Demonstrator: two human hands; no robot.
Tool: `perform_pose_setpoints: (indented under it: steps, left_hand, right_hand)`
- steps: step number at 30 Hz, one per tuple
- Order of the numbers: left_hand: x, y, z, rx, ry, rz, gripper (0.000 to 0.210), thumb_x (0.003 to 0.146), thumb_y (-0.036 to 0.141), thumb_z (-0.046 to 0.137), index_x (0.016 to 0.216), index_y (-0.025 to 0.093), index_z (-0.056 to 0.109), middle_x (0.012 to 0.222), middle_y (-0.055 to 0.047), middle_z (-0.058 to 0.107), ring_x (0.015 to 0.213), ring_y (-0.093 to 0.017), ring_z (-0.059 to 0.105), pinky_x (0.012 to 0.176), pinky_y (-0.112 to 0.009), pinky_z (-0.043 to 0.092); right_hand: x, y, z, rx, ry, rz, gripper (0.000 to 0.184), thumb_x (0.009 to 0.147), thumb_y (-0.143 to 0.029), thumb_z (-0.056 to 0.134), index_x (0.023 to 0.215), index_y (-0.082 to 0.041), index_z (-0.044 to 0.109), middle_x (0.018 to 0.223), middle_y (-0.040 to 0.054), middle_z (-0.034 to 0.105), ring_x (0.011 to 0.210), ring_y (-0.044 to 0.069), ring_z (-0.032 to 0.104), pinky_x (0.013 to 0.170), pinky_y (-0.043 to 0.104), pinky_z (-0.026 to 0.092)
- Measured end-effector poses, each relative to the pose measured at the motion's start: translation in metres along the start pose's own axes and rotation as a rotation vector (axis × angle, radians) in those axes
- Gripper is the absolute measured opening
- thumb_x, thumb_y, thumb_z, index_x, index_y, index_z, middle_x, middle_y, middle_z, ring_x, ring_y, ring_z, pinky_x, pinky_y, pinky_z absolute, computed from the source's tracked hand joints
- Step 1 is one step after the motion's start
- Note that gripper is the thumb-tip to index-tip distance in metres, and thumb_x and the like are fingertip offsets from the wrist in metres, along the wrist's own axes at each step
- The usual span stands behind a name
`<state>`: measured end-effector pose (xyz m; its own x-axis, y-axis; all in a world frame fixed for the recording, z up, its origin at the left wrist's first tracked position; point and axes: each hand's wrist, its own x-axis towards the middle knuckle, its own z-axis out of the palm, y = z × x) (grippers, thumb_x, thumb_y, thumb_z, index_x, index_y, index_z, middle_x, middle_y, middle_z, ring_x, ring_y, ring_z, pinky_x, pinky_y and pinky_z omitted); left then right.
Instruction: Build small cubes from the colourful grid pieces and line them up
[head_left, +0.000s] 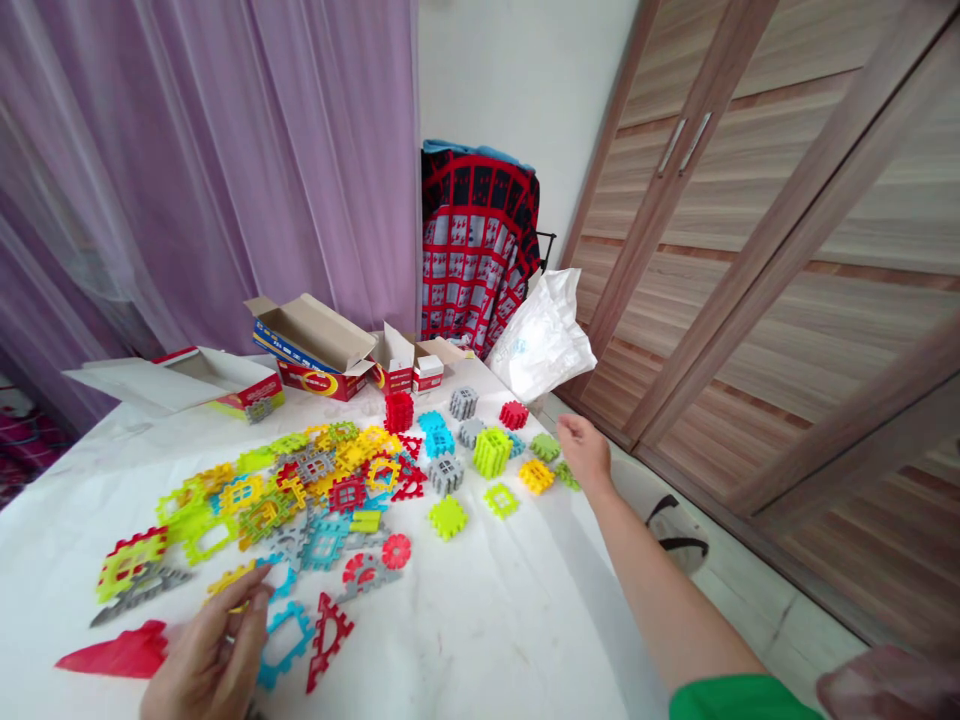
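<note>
My left hand [214, 650] is low at the left, thumb and forefinger drawn together; anything between them is hidden. A yellow toothed piece [229, 578] shows right behind its forefinger. Beside it lie a blue square frame [287, 642], a red triangular piece [328, 640] and a red pointed piece [120, 652]. Over the table's right edge, my right hand [586, 452] is closed, its contents out of sight. Green toothed pieces [545, 447] and a yellow stack [537, 477] are just left of it. A tall lime-green stack [492, 453] stands farther left.
A mixed heap of plastic building pieces [300, 480] spreads over the white tabletop [480, 620]. Behind are open cardboard boxes [315, 340], with a white sack [546, 335] at the far right corner. Wooden wardrobe doors [750, 240] line the right side.
</note>
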<state>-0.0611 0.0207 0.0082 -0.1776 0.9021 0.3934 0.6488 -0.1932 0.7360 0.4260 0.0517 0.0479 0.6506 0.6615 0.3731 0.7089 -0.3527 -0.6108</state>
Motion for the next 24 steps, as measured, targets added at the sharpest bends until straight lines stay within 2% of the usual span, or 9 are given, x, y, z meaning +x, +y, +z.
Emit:
perform_pose_setpoints:
  steps: [2, 3, 5, 8, 11, 15, 19, 22, 24]
  left_hand:
    - [0.000, -0.002, -0.002, -0.055, -0.029, -0.006, 0.050, 0.076, 0.067, 0.050, 0.103, 0.027, 0.067, 0.080, -0.002, 0.073, 0.059, -0.017, 0.065, 0.051, -0.025, 0.053]
    - [-0.001, -0.002, -0.002, -0.067, -0.003, -0.020, 0.049, 0.078, 0.064, 0.051, 0.104, 0.025, 0.067, 0.078, -0.002, 0.073, 0.056, -0.016, 0.063, 0.050, -0.025, 0.052]
    - [-0.001, -0.001, -0.004, -0.079, 0.013, -0.033, 0.047, 0.079, 0.060, 0.052, 0.103, 0.022, 0.067, 0.074, -0.003, 0.071, 0.057, -0.016, 0.063, 0.050, -0.024, 0.052]
    - [0.000, 0.000, -0.005, -0.092, 0.038, -0.027, 0.042, 0.081, 0.055, 0.051, 0.097, 0.021, 0.070, 0.074, -0.004, 0.072, 0.060, -0.016, 0.065, 0.056, -0.025, 0.054]
    - [0.001, 0.001, -0.008, -0.089, 0.032, -0.020, 0.037, 0.084, 0.050, 0.049, 0.096, 0.022, 0.070, 0.077, -0.004, 0.073, 0.065, -0.017, 0.067, 0.061, -0.026, 0.056]
    - [0.002, 0.002, -0.016, -0.056, 0.067, 0.015, 0.033, 0.087, 0.046, 0.048, 0.096, 0.023, 0.070, 0.081, -0.004, 0.074, 0.069, -0.017, 0.068, 0.065, -0.026, 0.055]
    - [0.011, -0.001, -0.030, 0.042, 0.145, 0.066, 0.032, 0.089, 0.044, 0.046, 0.096, 0.023, 0.070, 0.087, -0.005, 0.074, 0.075, -0.018, 0.068, 0.070, -0.027, 0.054]
    - [0.033, -0.012, -0.051, 0.213, 0.142, -0.094, 0.035, 0.090, 0.043, 0.042, 0.105, 0.023, 0.067, 0.102, -0.006, 0.073, 0.087, -0.019, 0.069, 0.074, -0.029, 0.053]
    - [0.054, -0.023, -0.067, 0.420, 0.006, -0.265, 0.039, 0.091, 0.042, 0.039, 0.119, 0.025, 0.061, 0.118, -0.005, 0.069, 0.100, -0.019, 0.066, 0.081, -0.028, 0.051]
  right_hand:
    - [-0.026, -0.029, 0.010, 0.182, 0.023, -0.097, 0.039, 0.086, -0.041, 0.045, 0.105, -0.017, 0.069, 0.104, 0.0091, 0.074, 0.088, 0.020, 0.068, 0.078, 0.029, 0.053]
    - [-0.042, -0.045, 0.017, 0.296, 0.022, -0.166, 0.037, 0.086, -0.043, 0.047, 0.101, -0.018, 0.071, 0.098, 0.0090, 0.074, 0.084, 0.021, 0.068, 0.075, 0.029, 0.054]
    - [-0.080, -0.077, 0.032, 0.445, -0.040, -0.323, 0.031, 0.085, -0.042, 0.051, 0.092, -0.019, 0.072, 0.091, 0.0078, 0.075, 0.079, 0.020, 0.068, 0.068, 0.028, 0.054]
    - [-0.137, -0.120, 0.053, 0.543, -0.137, -0.543, 0.022, 0.086, -0.034, 0.052, 0.085, -0.023, 0.071, 0.084, 0.0055, 0.074, 0.077, 0.020, 0.068, 0.063, 0.027, 0.054]
    - [-0.180, -0.148, 0.068, 0.605, -0.170, -0.671, 0.018, 0.087, -0.026, 0.052, 0.086, -0.024, 0.070, 0.084, 0.0045, 0.073, 0.077, 0.019, 0.069, 0.066, 0.028, 0.056]
    - [-0.210, -0.159, 0.078, 0.586, -0.168, -0.784, 0.019, 0.088, -0.021, 0.051, 0.090, -0.025, 0.070, 0.083, 0.0054, 0.072, 0.079, 0.020, 0.068, 0.071, 0.033, 0.057]
    - [-0.217, -0.151, 0.080, 0.576, -0.148, -0.871, 0.019, 0.089, -0.018, 0.051, 0.093, -0.024, 0.069, 0.085, 0.0055, 0.072, 0.080, 0.020, 0.067, 0.071, 0.033, 0.057]
    - [-0.216, -0.146, 0.082, 0.596, -0.105, -0.880, 0.018, 0.089, -0.017, 0.053, 0.095, -0.024, 0.068, 0.085, 0.0056, 0.072, 0.079, 0.020, 0.067, 0.071, 0.033, 0.057]
    - [-0.216, -0.145, 0.085, 0.606, -0.092, -0.873, 0.018, 0.089, -0.017, 0.053, 0.096, -0.023, 0.068, 0.085, 0.0060, 0.072, 0.080, 0.020, 0.068, 0.071, 0.033, 0.057]
